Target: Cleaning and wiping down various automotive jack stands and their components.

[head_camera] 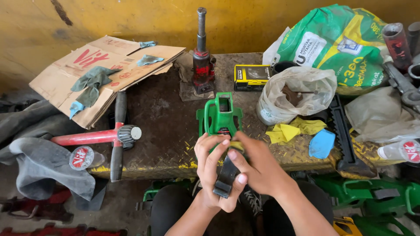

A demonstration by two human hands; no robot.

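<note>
Black metal part (226, 177) sits upright, gripped by left hand (211, 168) and right hand (253, 168), near desk (170, 126) edge before green jack (219, 114). Risk: greasy part slips, drops between knees.

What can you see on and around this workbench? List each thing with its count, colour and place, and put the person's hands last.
bottle jack: 1, red, bench rear centre
green metal part: 1, green, bench front, behind the hands
small box: 1, yellow and black, right of jack
cardboard: 1, brown, bench left
clear plastic bag: 1, whitish, bench right
green sack: 1, rear right
yellow cloth: 1, bench front right
red-handled tool: 1, bench left front
dark flat part: 1, black, held in both hands
left hand: 1, on the dark part
right hand: 1, on the dark part
</note>
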